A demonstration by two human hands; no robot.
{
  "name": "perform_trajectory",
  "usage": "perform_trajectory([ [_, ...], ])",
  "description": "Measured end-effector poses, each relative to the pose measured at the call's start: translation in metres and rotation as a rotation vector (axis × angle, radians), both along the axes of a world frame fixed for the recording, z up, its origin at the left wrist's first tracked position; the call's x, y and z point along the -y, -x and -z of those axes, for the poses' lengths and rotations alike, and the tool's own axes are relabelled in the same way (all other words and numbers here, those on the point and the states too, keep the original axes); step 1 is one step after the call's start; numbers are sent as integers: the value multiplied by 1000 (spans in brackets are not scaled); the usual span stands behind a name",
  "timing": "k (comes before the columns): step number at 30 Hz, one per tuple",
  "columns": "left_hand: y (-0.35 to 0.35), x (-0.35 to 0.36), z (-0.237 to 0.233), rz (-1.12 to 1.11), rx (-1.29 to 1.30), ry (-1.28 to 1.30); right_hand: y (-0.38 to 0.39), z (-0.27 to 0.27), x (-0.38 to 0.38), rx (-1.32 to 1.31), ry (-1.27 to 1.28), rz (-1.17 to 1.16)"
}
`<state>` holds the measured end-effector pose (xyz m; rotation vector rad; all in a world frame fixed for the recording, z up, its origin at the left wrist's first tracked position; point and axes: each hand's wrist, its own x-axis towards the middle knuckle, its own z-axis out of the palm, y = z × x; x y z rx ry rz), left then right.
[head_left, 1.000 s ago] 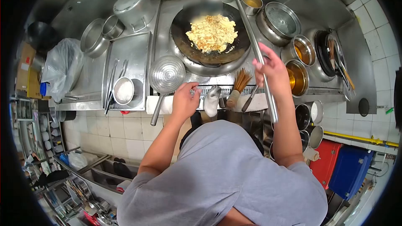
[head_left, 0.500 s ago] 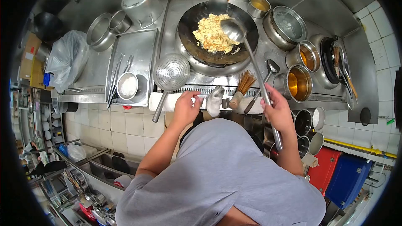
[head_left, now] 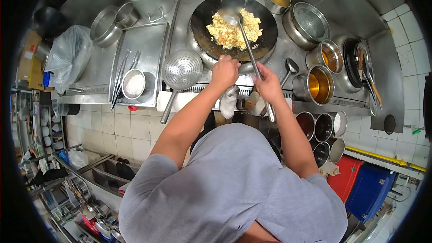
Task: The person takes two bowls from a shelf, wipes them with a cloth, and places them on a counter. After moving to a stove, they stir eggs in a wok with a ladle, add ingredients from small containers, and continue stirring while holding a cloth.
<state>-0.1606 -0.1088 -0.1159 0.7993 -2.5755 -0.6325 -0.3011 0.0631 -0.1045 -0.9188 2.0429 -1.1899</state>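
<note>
Now the yellow egg-like food (head_left: 222, 35) lies in a loose heap in the middle of the black wok (head_left: 266, 24), and the bowl of the ladle (head_left: 250, 47), partly blurred, rests over the heap's far side. Half a second ago that bowl was at the heap's right edge, so it has swung left and away from the person.

The right hand (head_left: 268, 83) has shifted leftward with it, fingers closed around the long handle, whose free end sticks out below the hand toward the body. That forearm angles inward.

The left hand (head_left: 226, 72) has changed most: earlier it was held loosely over the ledge, and now the arm reaches forward to the wok's near edge. Its fingers are curled in, knuckles up; whether they grip the rim I cannot tell.

The perforated strainer (head_left: 182, 69) is where it was, left of the left hand. Below the right hand is the brush (head_left: 252, 101), its bristles now mostly covered, and beyond lies the turner (head_left: 292, 66).
</note>
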Motion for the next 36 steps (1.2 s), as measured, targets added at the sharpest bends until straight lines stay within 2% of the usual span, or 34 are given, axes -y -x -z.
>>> perform_trajectory([
  [3, 1, 1, 1, -8, -27, 14, 6, 5, 26, 52, 11, 32],
  [7, 1, 4, 6, 9, -14, -44, 7, 20, 44, -29, 96, 22],
  [8, 1, 3, 7, 1, -18, -34, 13, 8, 46, -30, 91, 14],
  [10, 2, 1, 10, -7, -24, -43, 23, -29, 50, 354, -38, 47],
  [11, 3, 3, 10, -13, -33, -47, 21, -27, 50, 349, -38, 39],
  [13, 4, 3, 11, -27, -24, -42, 9, -21, 40, -227, 43, -9],
  [15, 5, 3, 10, -38, -17, -39, 9, -22, 37, -247, 21, -24],
  [17, 3, 2, 11, -22, -15, -28, 24, -10, 34, 204, -102, 21],
  [18, 3, -1, 12, -18, -13, -29, 29, -2, 34, -46, -38, -61],
  [19, 4, 1, 11, -23, -7, -33, 31, 6, 27, -49, -34, -59],
  [21, 6, 3, 11, -34, -3, -39, 7, -17, 12, -396, -22, -121],
  [22, 6, 3, 11, -31, 8, -46, 3, -12, 6, -397, -23, -123],
  [24, 7, 3, 12, -26, 20, -53, -5, -7, 1, -91, 116, -126],
  [25, 6, 3, 14, -26, 12, -43, -3, -6, -4, -86, 112, -116],
  [27, 7, 1, 15, -12, 6, -23, -11, -40, 3, -252, -154, -162],
  [28, 8, 2, 14, -14, 7, -37, -15, -37, -1, -372, -90, -180],
  [31, 6, 3, 14, -18, 14, -53, -17, -18, -19, -306, 76, -186],
  [32, 7, 4, 12, -15, 10, -50, -11, -20, -20, -302, 78, -183],
  [34, 5, 3, 11, 0, 10, -58, -4, -22, -28, -83, -54, -237],
  [35, 4, 4, 9, 7, 0, -64, -7, -28, -32, -76, -49, -223],
  [36, 5, 5, 8, 11, 6, -82, -9, -38, -34, -262, -30, -254],
])
